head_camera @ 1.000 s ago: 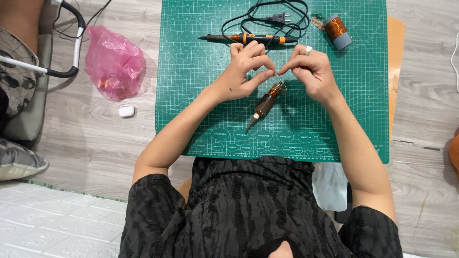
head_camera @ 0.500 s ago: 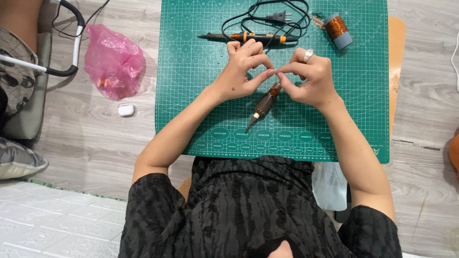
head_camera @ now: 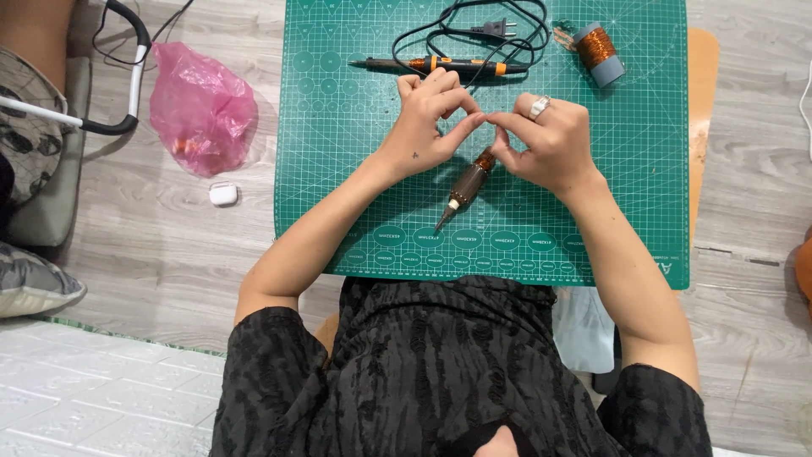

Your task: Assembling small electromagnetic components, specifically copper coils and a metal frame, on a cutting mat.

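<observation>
Two hands, left hand [head_camera: 423,127] and right hand [head_camera: 550,144], each grip pinched on brown tool [head_camera: 468,184], tip pointing down-left, long axis diagonal

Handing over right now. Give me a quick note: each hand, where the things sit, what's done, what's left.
Left hand: on the green cutting mat, fingertips pinched against the right hand's.
Right hand: pinching at the copper-wound end of the brown pointed tool, which lies tilted below both hands.
Soldering iron with its cord lies at the mat's far edge; copper wire spool far right.
Done: copper winding is on the tool's end.
Left: unclear; any wire between the fingertips is too fine to see.
</observation>
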